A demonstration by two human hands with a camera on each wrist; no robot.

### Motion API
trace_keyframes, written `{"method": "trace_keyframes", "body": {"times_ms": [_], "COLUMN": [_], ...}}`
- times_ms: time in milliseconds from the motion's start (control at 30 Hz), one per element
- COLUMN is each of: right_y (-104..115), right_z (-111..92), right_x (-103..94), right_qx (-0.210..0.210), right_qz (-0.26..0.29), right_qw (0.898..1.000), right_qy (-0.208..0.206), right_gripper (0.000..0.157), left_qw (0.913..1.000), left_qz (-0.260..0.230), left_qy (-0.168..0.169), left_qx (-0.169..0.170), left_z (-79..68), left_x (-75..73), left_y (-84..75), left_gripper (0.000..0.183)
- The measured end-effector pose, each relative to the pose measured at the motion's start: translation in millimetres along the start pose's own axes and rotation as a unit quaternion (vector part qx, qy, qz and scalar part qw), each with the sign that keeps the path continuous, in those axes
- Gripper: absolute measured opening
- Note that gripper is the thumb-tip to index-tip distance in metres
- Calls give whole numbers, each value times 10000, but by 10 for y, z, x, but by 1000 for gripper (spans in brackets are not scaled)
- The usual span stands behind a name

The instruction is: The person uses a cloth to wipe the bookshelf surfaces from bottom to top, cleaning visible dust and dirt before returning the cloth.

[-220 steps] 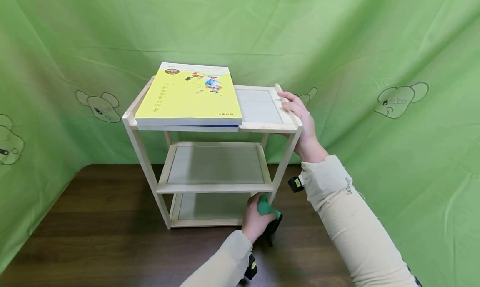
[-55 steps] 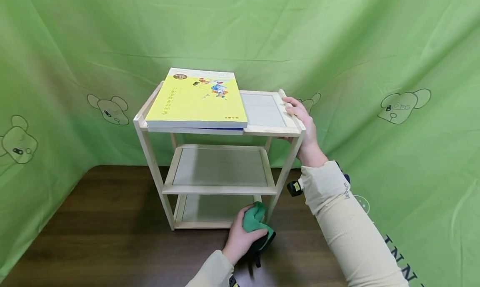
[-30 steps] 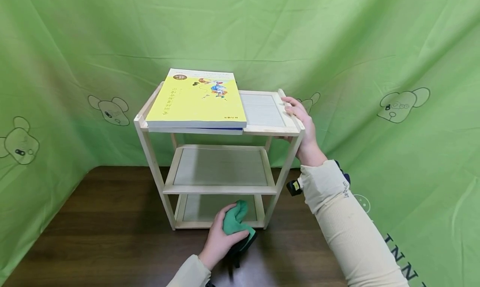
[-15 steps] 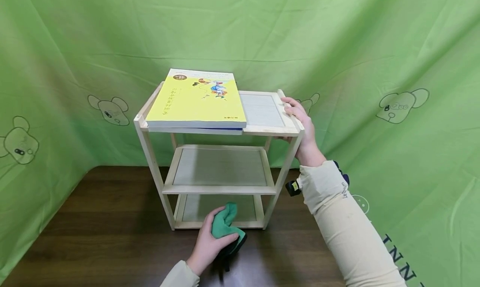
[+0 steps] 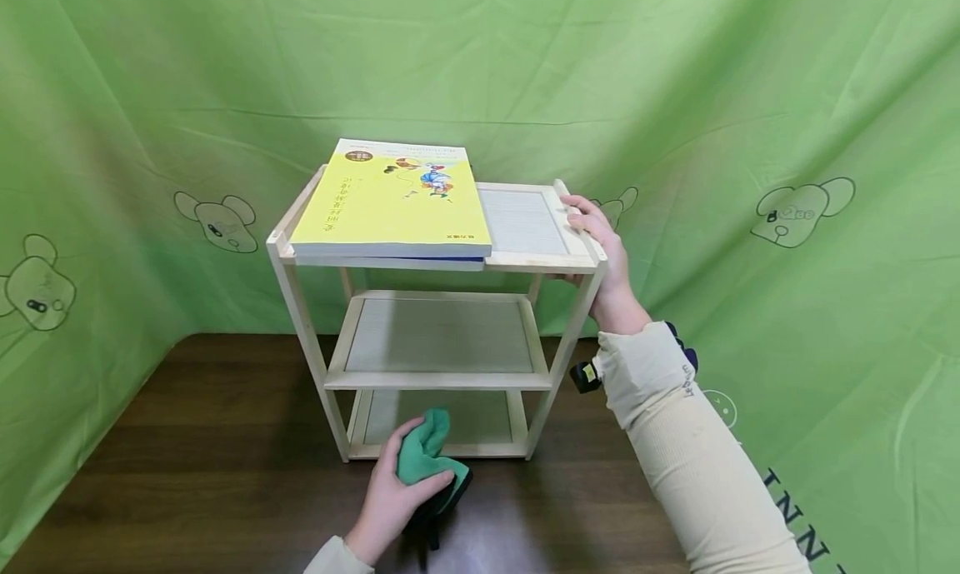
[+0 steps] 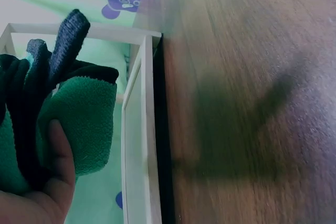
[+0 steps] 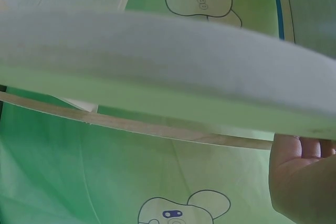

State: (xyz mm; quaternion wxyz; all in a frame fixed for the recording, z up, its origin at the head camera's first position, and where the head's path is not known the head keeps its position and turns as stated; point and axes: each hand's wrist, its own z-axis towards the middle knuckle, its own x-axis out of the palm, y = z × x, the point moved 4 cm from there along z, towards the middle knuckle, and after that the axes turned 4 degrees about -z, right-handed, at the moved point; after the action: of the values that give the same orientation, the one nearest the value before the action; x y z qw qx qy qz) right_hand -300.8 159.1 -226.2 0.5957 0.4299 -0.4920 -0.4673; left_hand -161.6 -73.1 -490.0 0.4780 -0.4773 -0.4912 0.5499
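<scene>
My left hand (image 5: 386, 495) grips a bunched green cloth (image 5: 420, 456) with black edging, in front of the bottom tier of a pale wooden three-tier shelf (image 5: 438, 381). In the left wrist view the thumb presses into the fuzzy green cloth (image 6: 86, 124), and a black loop of it sticks up. My right hand (image 5: 613, 270) holds the right side rail of the top tier, fingertips over its upper edge. The right wrist view shows the right hand (image 7: 302, 182) at a shelf bar, its fingertips mostly hidden. A yellow book (image 5: 390, 203) lies on the top tier's left part.
Under the yellow book lies another book, its edge showing blue and white. The shelf stands on a dark wood floor (image 5: 225, 474). Behind and beside it hangs a green curtain (image 5: 712, 99) printed with mouse-like heads.
My left hand has moved left with the cloth, from the shelf's front right leg to before its bottom tier. The right hand stays on the top rail.
</scene>
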Motion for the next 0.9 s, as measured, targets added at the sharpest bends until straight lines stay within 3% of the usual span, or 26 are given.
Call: {"method": "trace_keyframes", "body": {"times_ms": [467, 900], "right_y": [-21, -6], "right_z": [10, 2], "right_x": [32, 12], "right_qx": [44, 19], "right_qz": [19, 15], "right_qw": [10000, 10000], "right_qy": [39, 1], "right_gripper": [33, 34], "left_qw": [9990, 9940], "left_qz": [271, 719], "left_qy": [-281, -794], "left_qx": [-225, 218], "left_z": [-128, -185], "left_x": [-184, -430], "left_y": [20, -54], "left_gripper": [77, 80]}}
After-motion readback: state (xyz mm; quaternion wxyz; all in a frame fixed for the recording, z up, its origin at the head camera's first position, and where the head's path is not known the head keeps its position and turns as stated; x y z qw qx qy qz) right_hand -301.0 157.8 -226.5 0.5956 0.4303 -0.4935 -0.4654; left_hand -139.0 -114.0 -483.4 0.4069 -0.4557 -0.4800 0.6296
